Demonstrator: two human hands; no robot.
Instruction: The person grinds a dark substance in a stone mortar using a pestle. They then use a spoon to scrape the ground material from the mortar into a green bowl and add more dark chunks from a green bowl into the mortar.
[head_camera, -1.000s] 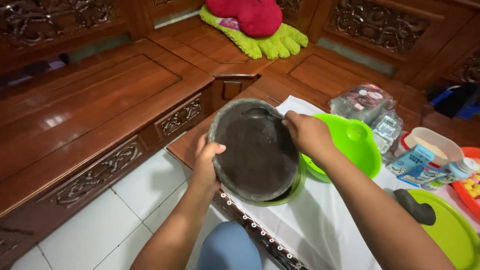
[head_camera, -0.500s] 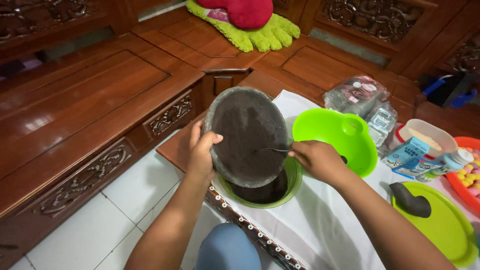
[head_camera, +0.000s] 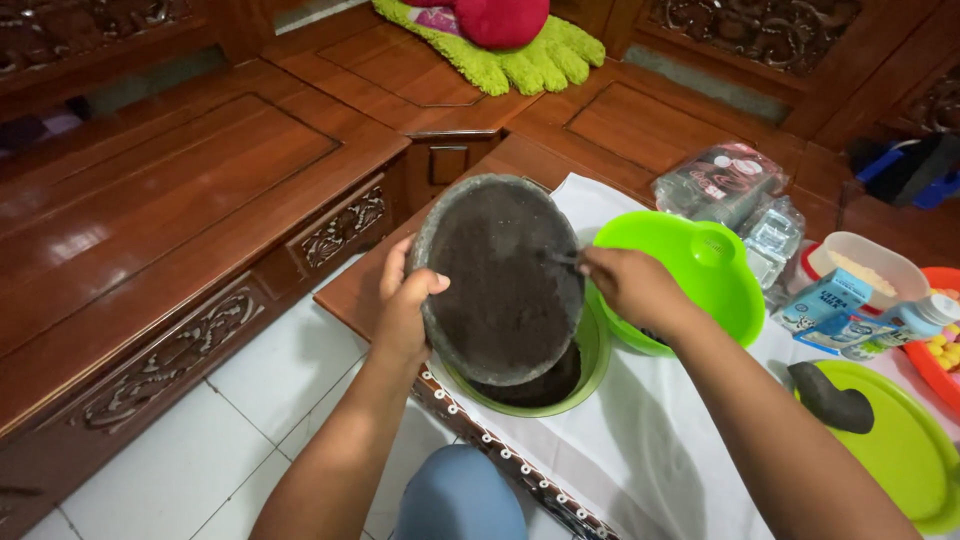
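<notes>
green plate (head_camera: 900, 455) | black pestle (head_camera: 835, 398) | red cushion (head_camera: 500, 18) | cartons (head_camera: 830, 303)

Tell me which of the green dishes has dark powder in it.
The green bowl under the tilted stone plate; the other green bowl shows none, the green tray carries a pestle.

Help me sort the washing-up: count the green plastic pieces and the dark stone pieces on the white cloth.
Green bowls: 2, one under the tilted stone dish, one behind the right hand.
Green plate: 1.
Stone dish, held by the left hand: 1.
Stone pestle: 1.
Total: 5.
</notes>
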